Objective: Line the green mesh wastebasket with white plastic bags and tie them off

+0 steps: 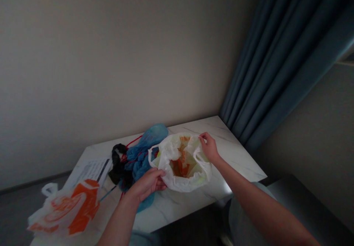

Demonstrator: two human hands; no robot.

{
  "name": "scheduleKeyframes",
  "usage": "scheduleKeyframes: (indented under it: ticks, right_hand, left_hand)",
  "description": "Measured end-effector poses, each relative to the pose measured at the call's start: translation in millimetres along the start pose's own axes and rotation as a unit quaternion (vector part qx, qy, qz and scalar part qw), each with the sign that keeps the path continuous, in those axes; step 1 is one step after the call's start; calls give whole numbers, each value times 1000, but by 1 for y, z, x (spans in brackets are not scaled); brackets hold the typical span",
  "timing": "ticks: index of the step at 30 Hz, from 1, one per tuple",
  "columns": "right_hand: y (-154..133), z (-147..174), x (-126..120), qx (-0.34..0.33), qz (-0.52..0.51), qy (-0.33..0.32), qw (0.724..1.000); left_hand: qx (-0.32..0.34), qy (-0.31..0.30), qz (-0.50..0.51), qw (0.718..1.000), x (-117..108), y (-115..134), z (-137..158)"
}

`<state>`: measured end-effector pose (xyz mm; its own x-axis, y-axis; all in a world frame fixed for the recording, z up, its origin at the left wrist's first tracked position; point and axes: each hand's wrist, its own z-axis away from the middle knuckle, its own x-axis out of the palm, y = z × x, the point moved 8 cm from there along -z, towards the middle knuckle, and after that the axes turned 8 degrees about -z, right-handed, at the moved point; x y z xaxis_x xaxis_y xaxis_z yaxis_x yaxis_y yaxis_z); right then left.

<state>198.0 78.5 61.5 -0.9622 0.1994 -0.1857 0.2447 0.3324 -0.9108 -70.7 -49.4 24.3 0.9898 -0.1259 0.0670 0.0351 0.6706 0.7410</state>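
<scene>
A white plastic bag (177, 183) stands on the marble-patterned table with its mouth spread wide, orange print showing through its inside. The near left part of its rim is pinched in my left hand (151, 182). At the far right side of the rim, the fingers of my right hand (209, 147) are closed on the plastic. Just left of this bag lies a heap of crumpled blue bags (139, 157) with red drawstrings, and a black bag (119, 161) is bunched against them.
Another white bag with orange print (72, 209) lies at the table's front left, beside a printed sheet (91, 170). The table (240, 157) meets a plain wall behind. Dark blue curtains (265, 62) hang at the right, above a grey seat (298, 194).
</scene>
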Motion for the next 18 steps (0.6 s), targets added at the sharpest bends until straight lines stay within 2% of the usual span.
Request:
scheduleKeyframes:
  ticks: [3,7,11,15,18]
  right_hand:
    - [-3,-1,6,12,-56,-31,998]
    - [8,-1,16,100,-160,-71,979]
    - [14,-2,17,122,-183,-80,972]
    - [11,-6,9,101,-160,-59,980]
    - [6,-5,4,95,-137,-55,984]
  left_hand:
    - [18,6,-19,1000,-2,0,-1]
    - [32,-2,-54,998,-2,0,0]
    - [65,13,-73,995,-8,9,1]
    - [108,93,-66,988,-30,21,-2]
    - [182,161,-23,970,-47,34,-6]
